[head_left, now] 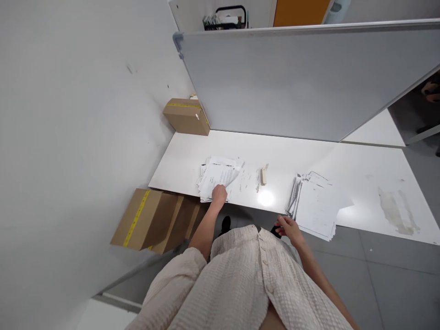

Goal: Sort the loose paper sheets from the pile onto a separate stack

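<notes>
My left hand (219,195) is over the near edge of a loose pile of printed papers (215,176) on the white table. Its fingers are curled closed on the top sheet, whose right side bends upward. My right hand (288,228) hangs just off the table's front edge, left of a second, larger paper stack (316,206). Its fingers are loosely bent and apart, with nothing visible in them. That stack is uneven and overhangs the front edge. Between the two piles lies a small beige stapler-like object (263,177).
A whiteboard panel (275,82) stands along the back of the white table (364,183). One closed cardboard box (187,117) sits at the back left corner. Open cardboard boxes (137,220) stand below the left end, by the wall. A greyish stain (395,211) marks the right end.
</notes>
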A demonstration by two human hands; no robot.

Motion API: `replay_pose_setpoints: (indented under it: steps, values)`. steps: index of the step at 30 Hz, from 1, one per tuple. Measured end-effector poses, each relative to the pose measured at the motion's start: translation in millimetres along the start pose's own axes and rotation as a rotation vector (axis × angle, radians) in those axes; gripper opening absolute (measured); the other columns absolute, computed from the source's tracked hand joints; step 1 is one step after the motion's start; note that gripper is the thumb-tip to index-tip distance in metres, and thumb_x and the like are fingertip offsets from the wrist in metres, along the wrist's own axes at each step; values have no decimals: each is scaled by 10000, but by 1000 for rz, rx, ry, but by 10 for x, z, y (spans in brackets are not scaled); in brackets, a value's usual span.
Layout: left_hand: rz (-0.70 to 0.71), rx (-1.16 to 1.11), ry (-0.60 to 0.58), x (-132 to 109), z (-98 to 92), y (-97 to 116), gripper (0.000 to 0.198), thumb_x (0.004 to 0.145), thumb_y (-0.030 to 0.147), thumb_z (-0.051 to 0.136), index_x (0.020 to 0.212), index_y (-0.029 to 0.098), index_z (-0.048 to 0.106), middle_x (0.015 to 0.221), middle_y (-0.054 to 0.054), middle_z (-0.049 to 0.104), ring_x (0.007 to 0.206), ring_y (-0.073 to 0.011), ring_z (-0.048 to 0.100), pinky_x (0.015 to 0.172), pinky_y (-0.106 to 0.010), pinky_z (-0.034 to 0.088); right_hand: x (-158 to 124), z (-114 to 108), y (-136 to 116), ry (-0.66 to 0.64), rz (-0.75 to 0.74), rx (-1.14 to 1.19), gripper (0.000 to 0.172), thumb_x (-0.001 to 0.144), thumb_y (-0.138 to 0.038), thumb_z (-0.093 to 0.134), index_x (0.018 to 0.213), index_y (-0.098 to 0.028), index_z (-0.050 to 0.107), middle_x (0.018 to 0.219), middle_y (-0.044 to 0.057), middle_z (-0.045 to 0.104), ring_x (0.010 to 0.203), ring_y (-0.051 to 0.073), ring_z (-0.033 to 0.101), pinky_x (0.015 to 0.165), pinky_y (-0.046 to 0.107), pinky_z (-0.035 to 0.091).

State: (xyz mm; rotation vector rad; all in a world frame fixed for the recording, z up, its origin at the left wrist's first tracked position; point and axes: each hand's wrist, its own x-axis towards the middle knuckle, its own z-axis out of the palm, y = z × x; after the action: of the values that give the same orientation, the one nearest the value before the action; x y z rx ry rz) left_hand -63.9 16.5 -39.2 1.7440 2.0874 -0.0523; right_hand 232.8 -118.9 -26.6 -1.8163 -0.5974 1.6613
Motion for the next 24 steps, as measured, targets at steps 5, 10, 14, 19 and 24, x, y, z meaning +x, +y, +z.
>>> replay_pose_setpoints:
  steps: [5,10,14,19,24]
  values:
    - [-105,-183,54,44,-10,-14,193,763,159,462,761,148,654,825,-77,649,811,-181,579,694,-257,426,60,192,-73,-52,-72,-66,295,651,-451,604,689,-161,559,664,23,637,446,100,549,411,207,433]
    - [-223,-461,14,67,24,-90,119,677,280,599,661,171,645,789,-48,667,761,-171,594,645,-236,425,91,251,-94,-76,-92,-121,289,666,-450,587,690,-163,564,669,25,635,463,105,552,421,212,425]
    - [-291,-593,11,24,20,-134,152,681,317,590,639,172,610,761,-53,654,737,-175,592,609,-240,418,114,260,-83,-91,-107,-191,313,683,-476,560,710,-165,573,698,33,640,495,118,571,444,223,436]
    - [-195,-563,285,-179,-152,-152,131,783,293,457,769,182,526,745,-40,604,718,-153,564,635,-251,414,145,346,-183,-111,-115,-175,320,677,-479,570,702,-160,584,709,43,645,489,116,565,441,220,428]
    - [-111,-939,373,-471,-359,-42,212,788,361,457,921,196,449,662,11,553,605,-101,537,574,-208,404,189,640,-480,-267,-45,22,391,673,-515,582,829,-157,598,780,73,656,573,139,595,513,244,475]
